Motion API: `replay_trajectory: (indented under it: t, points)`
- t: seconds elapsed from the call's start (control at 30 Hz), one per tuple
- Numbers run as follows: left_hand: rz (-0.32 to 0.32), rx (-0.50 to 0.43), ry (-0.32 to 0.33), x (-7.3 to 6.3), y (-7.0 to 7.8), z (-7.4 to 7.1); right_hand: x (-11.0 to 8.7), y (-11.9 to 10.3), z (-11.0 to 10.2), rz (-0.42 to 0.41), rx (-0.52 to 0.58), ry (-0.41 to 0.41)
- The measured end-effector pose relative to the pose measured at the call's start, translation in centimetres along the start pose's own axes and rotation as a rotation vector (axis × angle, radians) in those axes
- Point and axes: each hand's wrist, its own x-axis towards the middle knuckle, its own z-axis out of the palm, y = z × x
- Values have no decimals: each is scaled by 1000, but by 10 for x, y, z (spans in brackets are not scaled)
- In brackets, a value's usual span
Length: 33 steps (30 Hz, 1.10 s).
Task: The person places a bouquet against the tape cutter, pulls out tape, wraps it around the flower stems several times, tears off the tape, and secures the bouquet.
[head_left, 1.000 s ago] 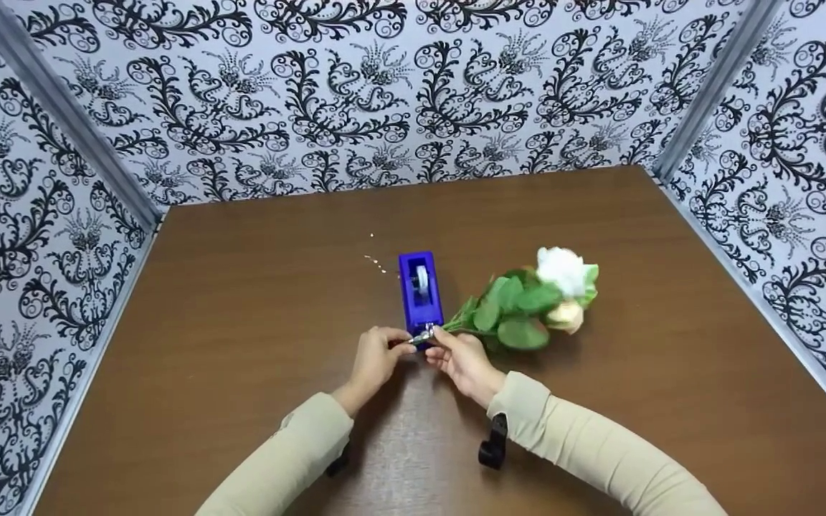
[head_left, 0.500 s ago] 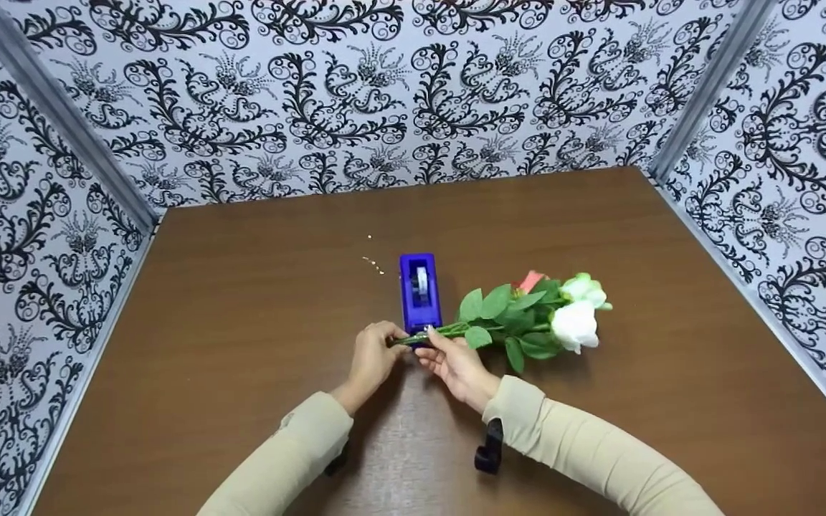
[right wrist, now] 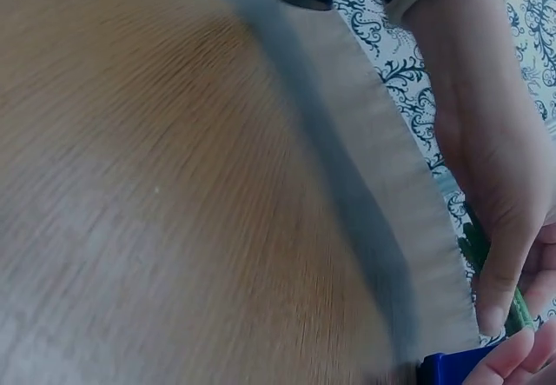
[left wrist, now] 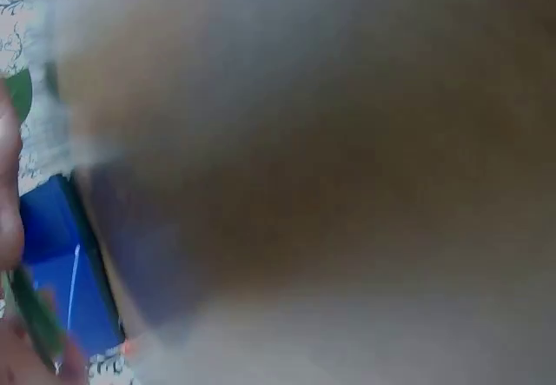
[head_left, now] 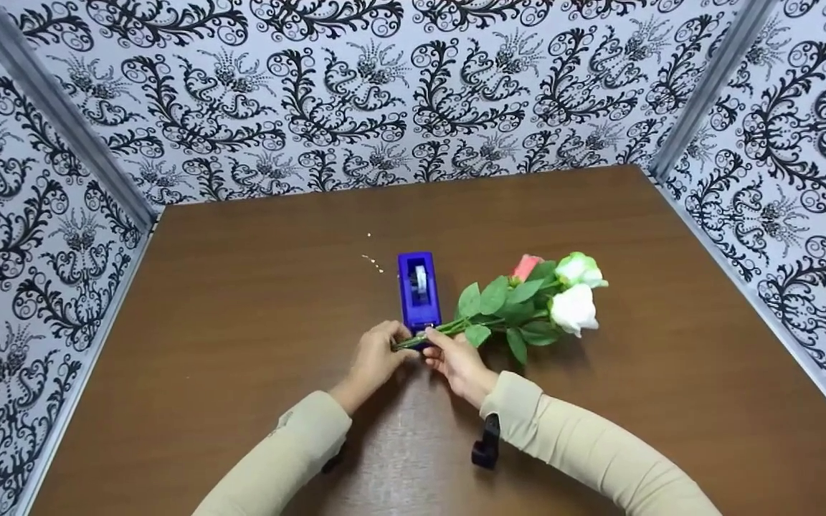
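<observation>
A bunch of roses lies across the front of a blue tape dispenser (head_left: 424,312), with a white rose (head_left: 574,309), a pale green-white rose (head_left: 580,271) and a coral rose (head_left: 526,268) pointing right. My left hand (head_left: 378,351) pinches the stem ends at the dispenser's front left. Close beside it, my right hand (head_left: 463,365) pinches the green stems (head_left: 449,328) between thumb and fingers. A small shiny bit, perhaps tape, shows by the right thumb; its exact shape is unclear. In the left wrist view the dispenser (left wrist: 74,289) sits beside a blurred stem (left wrist: 36,315).
A roll of clear tape (head_left: 421,278) sits inside the dispenser. Several small pale flecks (head_left: 373,263) lie on the brown table (head_left: 262,287) left of it. Patterned walls (head_left: 355,93) enclose the back and sides. A black wrist mount (head_left: 486,444) hangs under the right sleeve.
The bunch has turned in my hands, so the coral rose has come into view and the white rose has moved to the front. The stems now lie further left; the dispenser stays put.
</observation>
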Motion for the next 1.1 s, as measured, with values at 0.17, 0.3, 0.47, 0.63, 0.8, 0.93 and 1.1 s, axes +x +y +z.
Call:
replay_trajectory:
  t: [0.17, 0.3, 0.47, 0.63, 0.8, 0.93, 1.1]
  points:
    - [-297, -188, -121, 20, 9, -10, 2, 1, 0, -23, -50, 27]
    - [-426, -179, -158, 39, 21, -12, 4, 1, -2, -41, -127, 36]
    - [-458, -112, -240, 53, 26, -11, 10, 1, -7, -84, -215, -4]
    - [-495, -125, -296, 57, 25, -9, 14, 1, -11, -132, -238, -25]
    - [-506, -124, -300, 58, 27, -9, 13, 5, -8, -196, -279, 40]
    - [-506, -117, -301, 55, 28, -8, 12, 8, -9, -216, -324, 66]
    - [-468, -100, -280, 54, 26, -6, 11, 7, -11, -205, -313, 36]
